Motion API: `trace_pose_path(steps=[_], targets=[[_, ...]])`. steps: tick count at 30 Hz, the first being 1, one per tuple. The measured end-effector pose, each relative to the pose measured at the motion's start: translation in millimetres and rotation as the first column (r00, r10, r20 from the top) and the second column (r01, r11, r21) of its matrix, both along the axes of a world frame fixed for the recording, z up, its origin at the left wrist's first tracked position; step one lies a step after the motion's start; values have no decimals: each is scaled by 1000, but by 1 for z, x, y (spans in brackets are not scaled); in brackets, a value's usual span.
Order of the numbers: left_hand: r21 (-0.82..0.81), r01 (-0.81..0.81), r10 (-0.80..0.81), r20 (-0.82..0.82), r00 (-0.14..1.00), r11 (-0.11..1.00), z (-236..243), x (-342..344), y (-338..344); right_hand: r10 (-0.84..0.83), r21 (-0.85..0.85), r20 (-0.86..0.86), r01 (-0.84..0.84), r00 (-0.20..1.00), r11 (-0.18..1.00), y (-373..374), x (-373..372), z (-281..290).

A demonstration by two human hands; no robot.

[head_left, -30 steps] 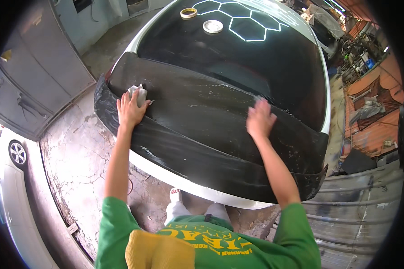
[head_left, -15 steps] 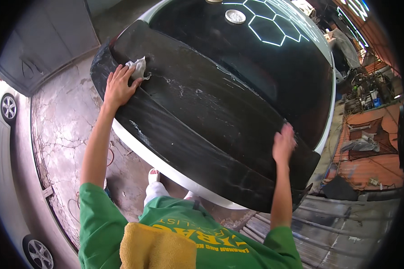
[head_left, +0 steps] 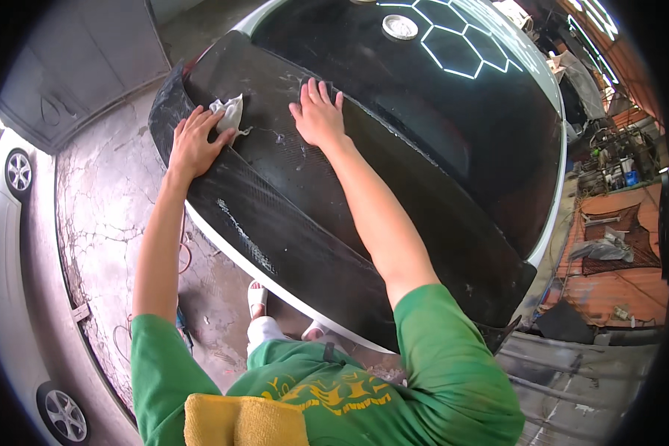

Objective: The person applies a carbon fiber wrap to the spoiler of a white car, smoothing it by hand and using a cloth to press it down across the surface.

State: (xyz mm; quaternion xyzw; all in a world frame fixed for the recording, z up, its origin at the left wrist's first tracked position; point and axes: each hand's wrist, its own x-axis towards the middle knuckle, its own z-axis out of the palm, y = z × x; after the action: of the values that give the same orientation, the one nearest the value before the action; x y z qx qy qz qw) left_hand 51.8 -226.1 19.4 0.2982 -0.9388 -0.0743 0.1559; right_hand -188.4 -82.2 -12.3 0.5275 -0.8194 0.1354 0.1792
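A large black rear panel [head_left: 416,204] with a raised spoiler-like edge and whitish smears lies in front of me on a white car. My left hand [head_left: 193,149] rests on its left end, with a crumpled white cloth [head_left: 229,115] caught between the thumb and fingers. Flat against the upper left of the panel, my right hand [head_left: 320,119] has its fingers spread. A dark patch shows by its fingertips; whether it is a thin pad or shadow, I cannot tell.
Beyond the panel, a round white dish [head_left: 400,27] sits on the dark rear window, which reflects hexagonal lights. A yellow towel [head_left: 245,420] hangs at my chest. Another pale car [head_left: 7,260] stands at left. Clutter and an orange sheet [head_left: 617,253] lie at right.
My right hand has swept from the right end of the panel to the upper left, near my left hand. My left hand and the cloth have stayed in place.
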Motion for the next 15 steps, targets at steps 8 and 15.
trace_pose_path(steps=[8,15], targets=[[-44,-86,82,-86,993,995,-19,19,-6,-290,156,89,275,953,949,305,-7,8],[22,-87,88,-96,991,996,-11,23,0,-98,208,40,88,994,974,121,17,10]])
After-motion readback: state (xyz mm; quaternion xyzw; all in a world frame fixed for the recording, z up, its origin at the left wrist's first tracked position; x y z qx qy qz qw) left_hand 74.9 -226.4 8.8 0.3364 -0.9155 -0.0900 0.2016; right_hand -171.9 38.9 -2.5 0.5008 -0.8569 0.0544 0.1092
